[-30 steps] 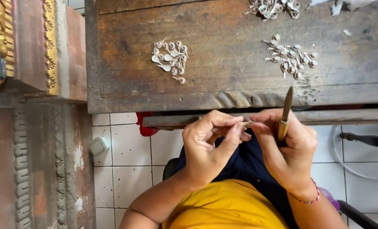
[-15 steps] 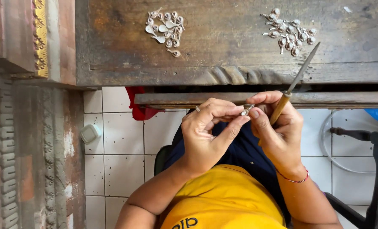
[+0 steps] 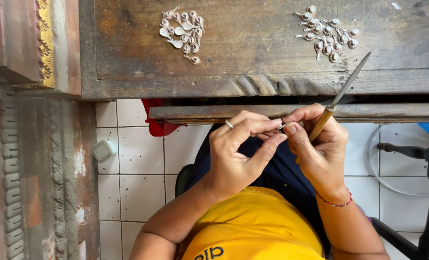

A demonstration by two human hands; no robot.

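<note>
Both hands have stayed together just below the near edge of the counter since the earlier frames, while the file's tip has swung from nearly upright to slanting up and to the right. Now the left hand curls inward, its thumb and forefinger pinching a small silver piece at the fingertips; a ring sits on one finger. Touching it from the right, the right hand also pinches that piece with thumb and forefinger, and grips the wooden handle of a slim metal file, whose blade reaches over the counter's near edge. A red thread bracelet circles the right wrist. Far on the dark wooden counter lie two heaps of small silver ornaments: one heap to the left, another heap to the right, well apart. Below the hands show a yellow shirt and white floor tiles.
</note>
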